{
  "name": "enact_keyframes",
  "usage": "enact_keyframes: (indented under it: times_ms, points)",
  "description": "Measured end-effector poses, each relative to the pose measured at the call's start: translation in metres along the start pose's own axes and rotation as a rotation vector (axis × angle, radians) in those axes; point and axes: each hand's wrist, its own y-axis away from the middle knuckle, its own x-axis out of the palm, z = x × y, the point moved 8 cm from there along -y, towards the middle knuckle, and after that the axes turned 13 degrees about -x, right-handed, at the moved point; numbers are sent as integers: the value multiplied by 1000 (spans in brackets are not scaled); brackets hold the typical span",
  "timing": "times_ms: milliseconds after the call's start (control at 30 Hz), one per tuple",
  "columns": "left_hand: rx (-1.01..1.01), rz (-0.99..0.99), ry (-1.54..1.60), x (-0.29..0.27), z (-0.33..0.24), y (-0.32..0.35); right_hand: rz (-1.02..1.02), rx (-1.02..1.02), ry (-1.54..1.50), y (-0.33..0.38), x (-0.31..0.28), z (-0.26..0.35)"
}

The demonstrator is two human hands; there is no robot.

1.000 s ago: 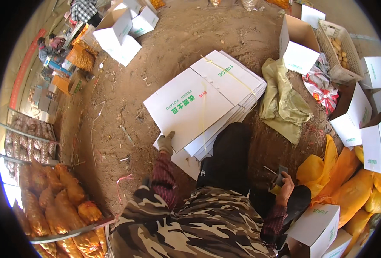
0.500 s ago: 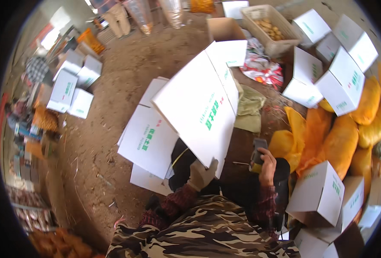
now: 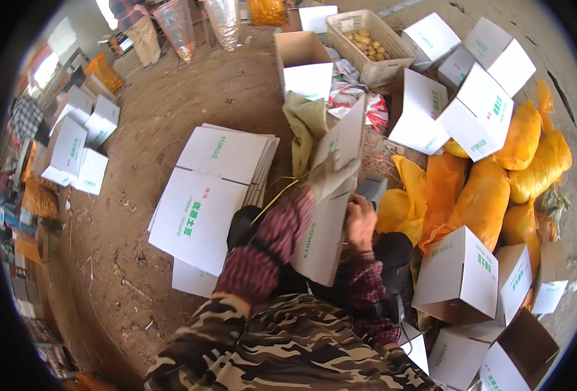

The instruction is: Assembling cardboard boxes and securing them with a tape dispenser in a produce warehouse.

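A folded white carton [image 3: 324,234] with green print stands tilted in front of my chest, above my dark trousers. My left hand [image 3: 331,177], gloved and blurred, grips its upper edge, the plaid sleeve reaching up to it. On the carton's right side rests my right hand [image 3: 360,223], shut on a small dark tool [image 3: 371,189]. A stack of flat white cartons [image 3: 213,189] lies on the dirt just left of my knees.
Made-up white boxes [image 3: 458,277] stand at my right, more [image 3: 480,111] further back. Yellow and orange mesh sacks [image 3: 497,189] lie between them. A basket of potatoes [image 3: 366,39] and an open brown box [image 3: 301,62] sit ahead. White boxes [image 3: 80,150] stand far left.
My left hand took one carton off the flat stack, lifted it and turned it upright before me. My right hand with the tool came in against its right side.
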Motion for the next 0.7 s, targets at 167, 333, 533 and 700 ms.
enact_keyframes:
  times_ms: [167, 333, 533, 700]
  points:
    - [-237, 11, 28, -21, 28, -34, -37, 116, -221, -6, 33, 48]
    - [-217, 238, 302, -32, 5, -9, -112, 236, -424, 15, 18, 6]
    - [-75, 105, 157, -87, -2, 28, -65, 9, 93, 9, -56, 31]
    - [40, 182, 111, -137, -61, 107, -156, -137, 225, -75, -140, 35]
